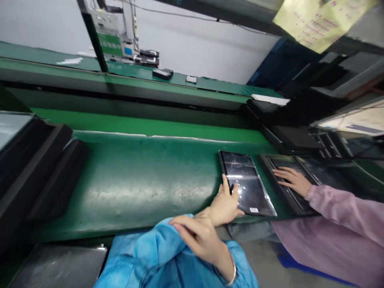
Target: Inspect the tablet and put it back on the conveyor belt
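A dark tablet (250,184) with a glossy screen lies flat on the green conveyor belt (144,180). My left hand (225,205) rests on its near left corner, fingers spread over the screen's edge and thumb along the near edge. My right hand (199,237), a bracelet on its wrist, comes in from the lower right. Its fingers lie across my left forearm's blue sleeve (156,252) and hold nothing that I can see.
A co-worker's hand (292,181) in a pink sleeve presses on a black tray (285,192) just right of the tablet. Black foam trays (36,168) are stacked at the left. A machine (114,36) and small devices (162,73) stand on the far green shelf.
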Demonstrator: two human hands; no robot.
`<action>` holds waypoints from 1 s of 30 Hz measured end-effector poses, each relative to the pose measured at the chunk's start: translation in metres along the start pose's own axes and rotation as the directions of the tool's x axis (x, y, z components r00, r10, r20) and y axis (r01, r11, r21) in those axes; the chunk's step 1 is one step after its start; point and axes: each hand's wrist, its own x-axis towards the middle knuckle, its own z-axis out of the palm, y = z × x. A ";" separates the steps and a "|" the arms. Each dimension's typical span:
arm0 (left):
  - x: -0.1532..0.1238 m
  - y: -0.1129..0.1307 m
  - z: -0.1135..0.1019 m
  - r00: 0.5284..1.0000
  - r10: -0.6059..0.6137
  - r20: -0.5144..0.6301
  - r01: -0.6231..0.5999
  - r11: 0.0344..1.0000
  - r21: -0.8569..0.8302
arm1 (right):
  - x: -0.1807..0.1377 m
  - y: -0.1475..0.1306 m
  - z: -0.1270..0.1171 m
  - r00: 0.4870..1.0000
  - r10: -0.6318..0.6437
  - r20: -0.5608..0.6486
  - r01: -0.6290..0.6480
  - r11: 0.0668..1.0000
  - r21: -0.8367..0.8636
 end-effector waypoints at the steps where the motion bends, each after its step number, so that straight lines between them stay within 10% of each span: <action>1: 0.005 0.000 0.002 1.000 0.025 0.007 -0.025 1.000 0.004 | 0.000 0.001 -0.002 1.000 0.010 -0.008 -0.010 1.000 -0.006; 15: 0.001 -0.010 0.018 0.964 0.228 -0.140 -0.216 0.972 0.094 | 0.000 -0.018 0.034 0.973 0.149 0.179 -0.037 0.856 -0.515; 25: -0.010 0.004 0.005 0.972 0.159 -0.172 -0.141 0.983 0.113 | 0.020 0.010 0.104 0.920 -0.060 0.388 0.346 0.591 -0.729; 30: -0.024 0.021 -0.014 0.940 0.304 -0.157 -0.322 0.941 -0.106 | 0.018 0.023 0.125 0.905 -0.235 0.354 0.409 0.702 -0.583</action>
